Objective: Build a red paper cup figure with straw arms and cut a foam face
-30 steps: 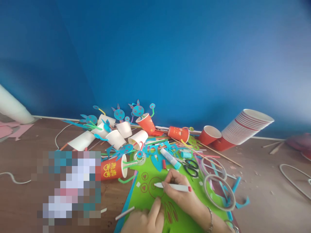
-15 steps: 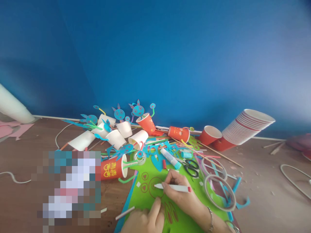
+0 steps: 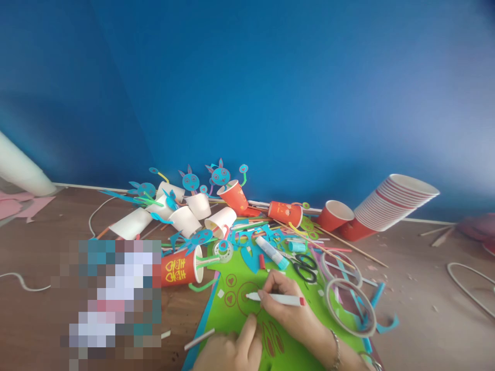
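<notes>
My right hand grips a white marker with a red end, its tip touching a sheet of green paper. Under the tip is a large red circle with a smaller ring inside. Left of it are two small circles with hearts; two long red ear shapes lie below, between my hands. My left hand rests on the sheet with the index finger stretched out, holding nothing. Black-handled scissors, a glue stick and its blue cap are above my right hand.
Tape rolls lie at the sheet's right. Behind are decorated paper cups, blue rabbit heads, sticks and paper scraps. A tall stack of cups leans at the right, before a blue wall. Blurred squares hide the lower left.
</notes>
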A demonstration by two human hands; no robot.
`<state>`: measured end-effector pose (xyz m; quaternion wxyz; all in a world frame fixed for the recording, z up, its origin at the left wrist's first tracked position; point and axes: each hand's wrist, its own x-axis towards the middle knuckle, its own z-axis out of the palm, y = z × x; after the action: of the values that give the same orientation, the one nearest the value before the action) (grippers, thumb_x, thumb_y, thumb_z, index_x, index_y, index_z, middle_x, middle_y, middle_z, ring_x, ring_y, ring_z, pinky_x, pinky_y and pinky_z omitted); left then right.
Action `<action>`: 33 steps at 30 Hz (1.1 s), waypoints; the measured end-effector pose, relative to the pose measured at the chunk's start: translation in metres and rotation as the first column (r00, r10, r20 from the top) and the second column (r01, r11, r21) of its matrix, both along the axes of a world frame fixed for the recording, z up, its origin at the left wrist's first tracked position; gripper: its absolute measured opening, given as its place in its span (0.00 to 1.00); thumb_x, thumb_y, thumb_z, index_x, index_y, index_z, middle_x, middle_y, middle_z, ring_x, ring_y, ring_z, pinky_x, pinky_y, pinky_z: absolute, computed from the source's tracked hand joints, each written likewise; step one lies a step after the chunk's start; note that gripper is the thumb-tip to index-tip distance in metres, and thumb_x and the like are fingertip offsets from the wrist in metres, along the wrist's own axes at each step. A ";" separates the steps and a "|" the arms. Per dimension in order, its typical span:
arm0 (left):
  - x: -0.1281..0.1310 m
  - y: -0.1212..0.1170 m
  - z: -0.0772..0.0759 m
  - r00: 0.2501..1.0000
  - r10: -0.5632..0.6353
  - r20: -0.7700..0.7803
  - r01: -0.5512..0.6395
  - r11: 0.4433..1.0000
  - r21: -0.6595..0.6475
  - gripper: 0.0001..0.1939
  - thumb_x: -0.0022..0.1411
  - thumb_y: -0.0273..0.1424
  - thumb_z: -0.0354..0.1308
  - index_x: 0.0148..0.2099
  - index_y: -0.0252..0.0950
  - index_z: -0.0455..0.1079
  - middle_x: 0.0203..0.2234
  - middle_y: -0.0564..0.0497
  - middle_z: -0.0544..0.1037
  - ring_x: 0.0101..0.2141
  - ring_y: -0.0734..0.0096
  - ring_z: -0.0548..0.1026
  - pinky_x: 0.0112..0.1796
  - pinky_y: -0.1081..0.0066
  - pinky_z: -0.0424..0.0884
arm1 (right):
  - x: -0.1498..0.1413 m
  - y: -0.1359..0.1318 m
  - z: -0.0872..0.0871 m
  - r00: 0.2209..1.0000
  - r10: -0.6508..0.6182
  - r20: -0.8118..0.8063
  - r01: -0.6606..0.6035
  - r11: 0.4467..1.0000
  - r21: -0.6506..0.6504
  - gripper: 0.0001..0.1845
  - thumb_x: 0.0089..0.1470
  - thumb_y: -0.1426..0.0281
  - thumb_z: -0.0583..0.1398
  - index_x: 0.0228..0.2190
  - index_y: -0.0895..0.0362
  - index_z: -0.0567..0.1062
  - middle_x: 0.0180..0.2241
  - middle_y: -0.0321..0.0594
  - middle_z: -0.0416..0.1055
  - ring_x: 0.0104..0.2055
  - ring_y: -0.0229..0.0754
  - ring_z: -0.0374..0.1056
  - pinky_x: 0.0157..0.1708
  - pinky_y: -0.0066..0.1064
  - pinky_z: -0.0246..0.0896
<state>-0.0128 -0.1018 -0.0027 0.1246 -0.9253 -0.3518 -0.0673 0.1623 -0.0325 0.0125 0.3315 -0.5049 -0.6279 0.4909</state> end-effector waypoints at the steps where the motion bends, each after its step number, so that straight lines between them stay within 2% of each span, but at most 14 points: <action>1: 0.000 0.000 0.000 1.000 -0.002 -0.004 0.002 1.000 -0.003 0.12 0.63 0.22 0.48 0.46 0.32 0.70 0.43 0.43 0.79 0.14 0.75 0.72 0.12 0.75 0.70 | 0.000 0.000 0.000 1.000 0.002 -0.001 -0.002 1.000 0.002 0.11 0.48 0.69 0.60 0.21 0.53 0.63 0.18 0.31 0.61 0.20 0.35 0.53 0.20 0.28 0.49; 10: 0.000 -0.002 -0.005 0.999 0.024 0.027 -0.024 1.000 -0.006 0.11 0.64 0.23 0.48 0.44 0.33 0.70 0.43 0.42 0.79 0.15 0.76 0.73 0.14 0.77 0.70 | 0.000 0.000 -0.001 0.999 -0.006 0.039 0.005 1.000 0.009 0.11 0.47 0.69 0.60 0.20 0.54 0.62 0.18 0.31 0.60 0.21 0.34 0.53 0.20 0.27 0.48; 19: -0.001 -0.004 -0.003 0.998 0.032 0.047 -0.033 0.999 0.011 0.12 0.64 0.21 0.46 0.44 0.33 0.69 0.43 0.42 0.78 0.17 0.78 0.73 0.17 0.79 0.70 | 0.000 -0.001 0.000 0.996 -0.011 0.094 0.009 1.000 0.029 0.10 0.47 0.70 0.60 0.20 0.54 0.62 0.18 0.31 0.61 0.20 0.35 0.54 0.20 0.28 0.50; 28: -0.001 -0.003 -0.011 0.997 0.023 0.079 -0.022 1.000 -0.005 0.12 0.65 0.22 0.45 0.44 0.33 0.69 0.43 0.40 0.77 0.16 0.79 0.72 0.16 0.80 0.69 | -0.002 -0.002 0.004 0.993 0.007 0.122 -0.010 1.000 0.023 0.10 0.48 0.70 0.59 0.21 0.54 0.62 0.18 0.30 0.60 0.20 0.34 0.54 0.19 0.27 0.50; 33: -0.001 -0.004 -0.007 0.995 0.052 0.085 -0.052 0.999 -0.010 0.12 0.65 0.22 0.45 0.45 0.32 0.69 0.43 0.40 0.77 0.17 0.78 0.73 0.17 0.80 0.70 | -0.002 -0.002 0.004 0.993 0.017 0.118 -0.021 0.999 0.034 0.10 0.48 0.71 0.60 0.21 0.54 0.62 0.18 0.30 0.60 0.20 0.34 0.54 0.19 0.27 0.49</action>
<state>-0.0133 -0.1060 -0.0092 0.1078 -0.9126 -0.3810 -0.1020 0.1602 -0.0341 0.0163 0.2979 -0.5210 -0.6598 0.4522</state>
